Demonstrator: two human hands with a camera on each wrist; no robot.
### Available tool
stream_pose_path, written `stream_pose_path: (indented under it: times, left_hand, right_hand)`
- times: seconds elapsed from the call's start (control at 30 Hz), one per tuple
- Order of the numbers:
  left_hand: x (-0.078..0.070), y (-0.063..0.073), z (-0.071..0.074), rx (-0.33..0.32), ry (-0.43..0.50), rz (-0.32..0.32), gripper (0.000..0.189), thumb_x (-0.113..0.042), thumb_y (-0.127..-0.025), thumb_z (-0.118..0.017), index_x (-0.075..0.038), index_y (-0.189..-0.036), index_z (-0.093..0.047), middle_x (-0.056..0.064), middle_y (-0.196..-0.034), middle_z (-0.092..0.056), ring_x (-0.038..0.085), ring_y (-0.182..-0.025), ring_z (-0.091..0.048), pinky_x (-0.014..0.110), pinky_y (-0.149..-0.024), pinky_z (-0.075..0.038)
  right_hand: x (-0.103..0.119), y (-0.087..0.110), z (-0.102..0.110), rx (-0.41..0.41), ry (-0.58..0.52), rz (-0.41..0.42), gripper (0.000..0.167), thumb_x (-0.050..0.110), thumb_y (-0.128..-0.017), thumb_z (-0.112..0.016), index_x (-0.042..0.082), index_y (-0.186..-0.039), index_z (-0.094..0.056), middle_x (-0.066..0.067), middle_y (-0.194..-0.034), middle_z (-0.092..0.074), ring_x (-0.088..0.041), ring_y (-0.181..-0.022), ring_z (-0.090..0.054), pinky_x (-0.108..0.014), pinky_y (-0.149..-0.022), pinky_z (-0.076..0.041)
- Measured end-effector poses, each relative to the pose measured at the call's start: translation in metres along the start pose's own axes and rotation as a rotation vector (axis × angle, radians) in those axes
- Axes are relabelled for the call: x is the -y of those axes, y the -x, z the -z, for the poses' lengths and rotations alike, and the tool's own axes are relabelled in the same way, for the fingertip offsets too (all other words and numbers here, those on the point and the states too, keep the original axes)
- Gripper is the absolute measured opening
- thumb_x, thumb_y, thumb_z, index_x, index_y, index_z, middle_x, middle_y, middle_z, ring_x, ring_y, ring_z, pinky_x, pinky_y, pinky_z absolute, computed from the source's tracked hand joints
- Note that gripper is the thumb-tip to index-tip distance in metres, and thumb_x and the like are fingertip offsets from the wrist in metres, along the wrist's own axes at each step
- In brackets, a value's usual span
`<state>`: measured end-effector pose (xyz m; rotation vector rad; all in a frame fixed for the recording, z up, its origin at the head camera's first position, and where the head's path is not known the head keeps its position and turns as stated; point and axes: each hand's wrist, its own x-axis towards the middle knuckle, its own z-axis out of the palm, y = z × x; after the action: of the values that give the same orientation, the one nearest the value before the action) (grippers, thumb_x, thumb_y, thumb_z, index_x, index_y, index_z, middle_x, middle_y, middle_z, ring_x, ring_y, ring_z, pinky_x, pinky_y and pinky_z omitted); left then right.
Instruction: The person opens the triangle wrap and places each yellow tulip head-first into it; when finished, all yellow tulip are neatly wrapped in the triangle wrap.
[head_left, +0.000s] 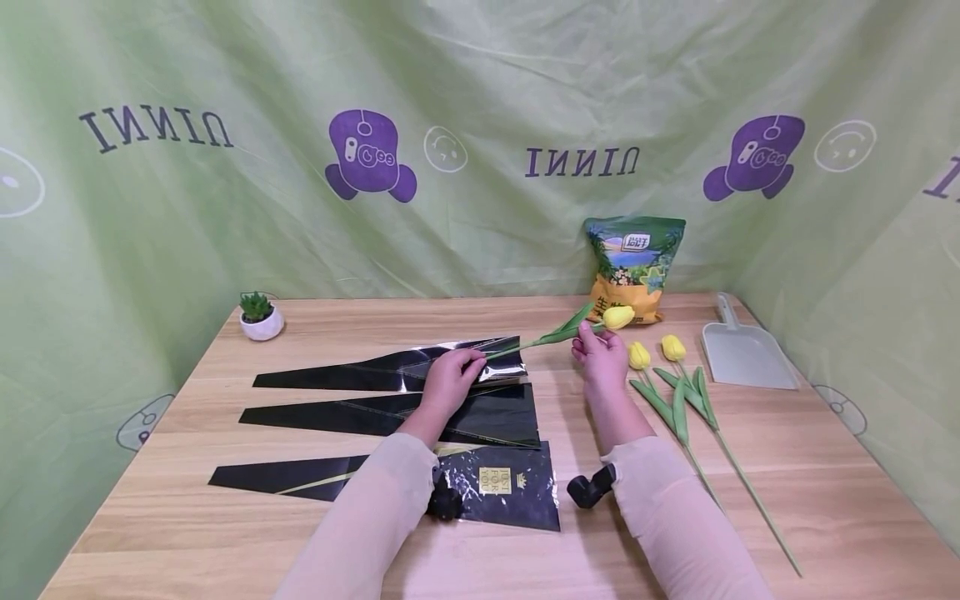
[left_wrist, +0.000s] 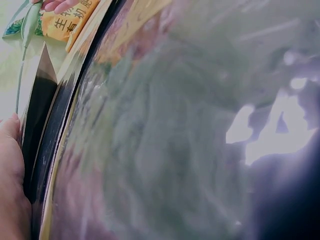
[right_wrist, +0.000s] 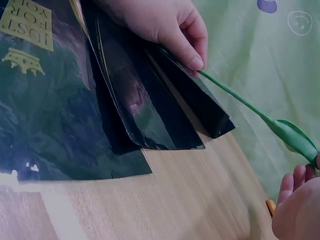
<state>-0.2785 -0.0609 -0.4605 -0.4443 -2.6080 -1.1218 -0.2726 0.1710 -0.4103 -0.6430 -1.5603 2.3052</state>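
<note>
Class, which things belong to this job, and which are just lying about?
Likely for the job:
held green-stemmed yellow tulip
two loose yellow tulips
three black tapered glossy sleeves

Probably just lying about:
green succulent in round white pot
printed green and orange bag
flat grey dustpan

Head camera high, forward-down; wrist cameras (head_left: 591, 489) near; wrappers (head_left: 495, 417) shared.

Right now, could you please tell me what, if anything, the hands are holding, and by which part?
One yellow tulip: the left hand pinches the lower part of its stem, and the right hand holds it just below the bloom.
</note>
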Motion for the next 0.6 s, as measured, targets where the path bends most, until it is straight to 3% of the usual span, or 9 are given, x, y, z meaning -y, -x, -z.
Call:
stream_pose_path:
  times: [0.2,0.5,0.6]
  left_hand:
    - [0.001,0.001,0.0,-0.01,-0.015,-0.001,0.019,-0.023,-0.095,-0.064,-0.012,-0.105,-0.075,0.007,-0.11,-0.074,0.027,-0.109,-0.067,0.042,-0.098,-0.052]
    - [-0.002,0.003,0.004,-0.021,-0.014,-0.02,0.02,-0.022,-0.095,-0.064,-0.01,-0.107,-0.075,0.008,-0.111,-0.074,0.028,-0.11,-0.067,0.042,-0.098,-0.052]
    - [-0.005,0.003,0.005,-0.019,-0.021,-0.022,0.02,-0.022,-0.095,-0.064,-0.01,-0.107,-0.075,0.008,-0.112,-0.073,0.026,-0.111,-0.066,0.041,-0.1,-0.051]
  right_hand:
    - [-0.007,0.0,-0.002,-0.008,0.033,-0.02,0.018,0.017,-0.092,-0.069,0.013,-0.094,-0.051,0.01,-0.074,-0.054,-0.003,-0.067,-0.055,-0.017,-0.071,-0.057]
    - [-0.015,0.005,-0.007,-0.003,0.057,-0.055,0.018,0.016,-0.091,-0.07,0.013,-0.094,-0.053,0.008,-0.079,-0.055,-0.007,-0.076,-0.057,-0.019,-0.078,-0.058]
    - [-0.017,0.008,-0.009,-0.002,0.068,-0.066,0.018,0.017,-0.091,-0.07,0.013,-0.093,-0.052,0.009,-0.077,-0.054,-0.006,-0.073,-0.056,-0.016,-0.072,-0.056]
